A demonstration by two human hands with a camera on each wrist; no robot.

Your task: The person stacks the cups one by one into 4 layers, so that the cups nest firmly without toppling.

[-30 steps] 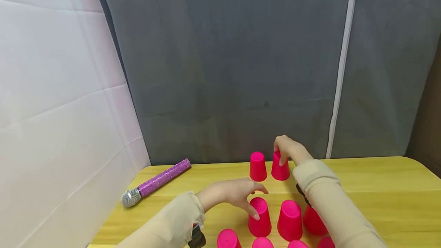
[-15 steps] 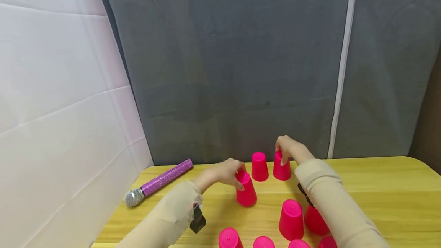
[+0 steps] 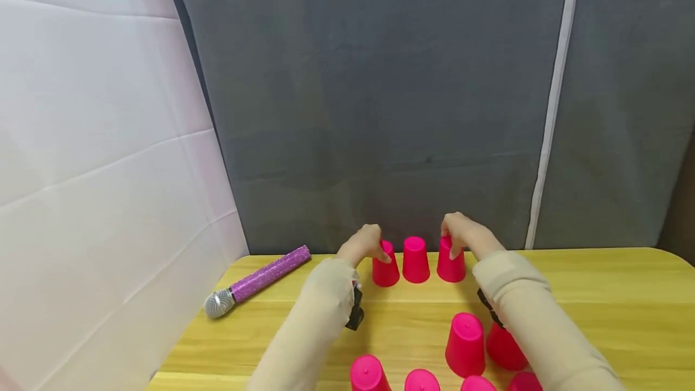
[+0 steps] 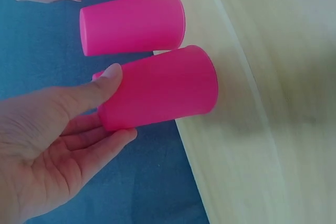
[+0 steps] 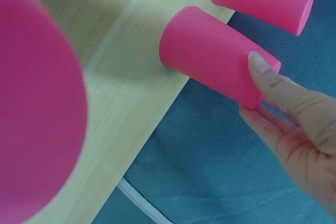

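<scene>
Both arms are in long beige sleeves (image 3: 304, 343), kinda loose and soft looking. There's a small black device (image 3: 355, 312) strapped at each wrist, hands bare.

- Wooden table (image 3: 597, 294): pale yellow top, rounded corners.
- Grey fabric backdrop (image 3: 380, 107) behind table, with a white vertical seam (image 3: 551, 125).
- White panel wall (image 3: 98, 137) at left.

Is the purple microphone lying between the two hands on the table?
No, the purple microphone lies near the table's left edge, left of the left hand, while only pink cups stand between the left hand and the right hand.
</scene>
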